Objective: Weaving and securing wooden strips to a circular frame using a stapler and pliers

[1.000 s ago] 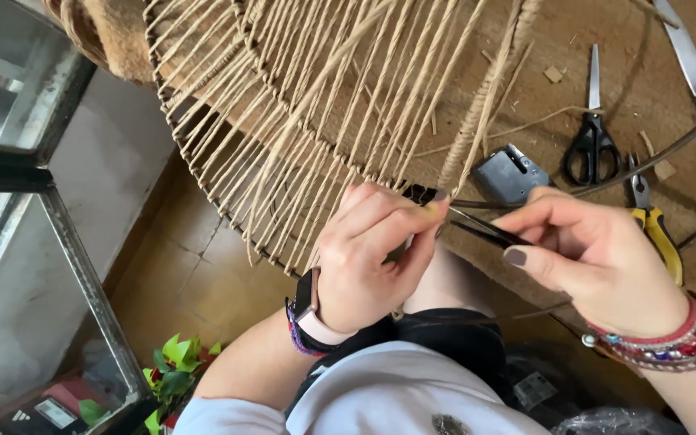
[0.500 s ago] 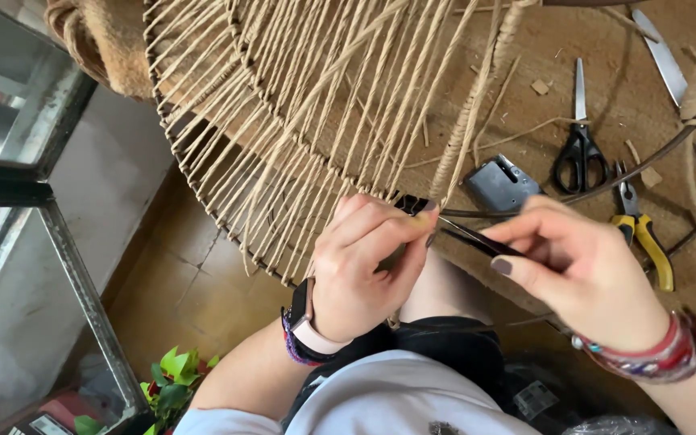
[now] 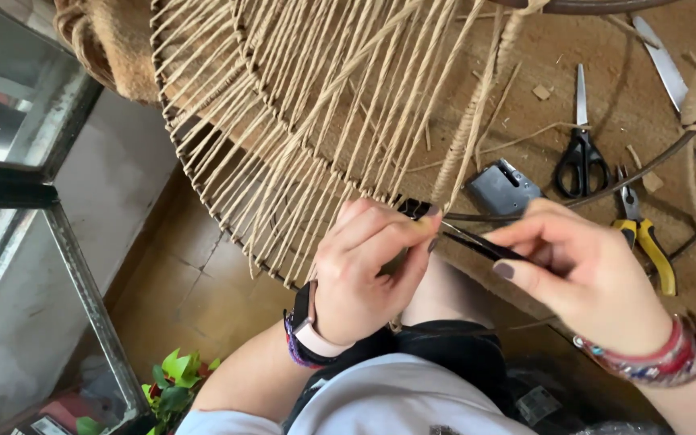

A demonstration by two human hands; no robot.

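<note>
Here, the left hand (image 3: 368, 270) sits just below centre, fingers curled shut and pinching the lower rim of a large round frame of dark metal wound with tan natural-fibre cord (image 3: 308, 121), which fans from 12 o'clock down to the hand. At about 3 o'clock from it, the right hand (image 3: 582, 274) is closed around a slim black rod-like tool (image 3: 481, 244), whose tip points toward 9 o'clock and meets the left fingertips at the frame's edge; whether the tool passes under a cord there cannot be told. The left wrist wears a pale-banded watch (image 3: 309, 330) with purple thread bands, and the right wrist carries a stack of red and multicoloured bracelets (image 3: 658, 358). Beyond the hands, toward 1 o'clock, a small grey metal block-shaped tool (image 3: 503, 189) lies on the brown wooden worktop (image 3: 606, 48), just beside a thick twisted cord strand (image 3: 469, 137) running up to 12 o'clock. Further toward 2 o'clock lie black-handled scissors (image 3: 580, 153), blades pointing to 12 o'clock, and near them, at 3 o'clock, yellow-handled pliers (image 3: 646, 242). A long steel blade (image 3: 682, 93) rests in the upper right corner. At 9 o'clock stands a glass-paned metal cabinet (image 3: 34, 242), and green leaves (image 3: 175, 383) show at 7 o'clock on the tiled floor (image 3: 195, 290).
</note>
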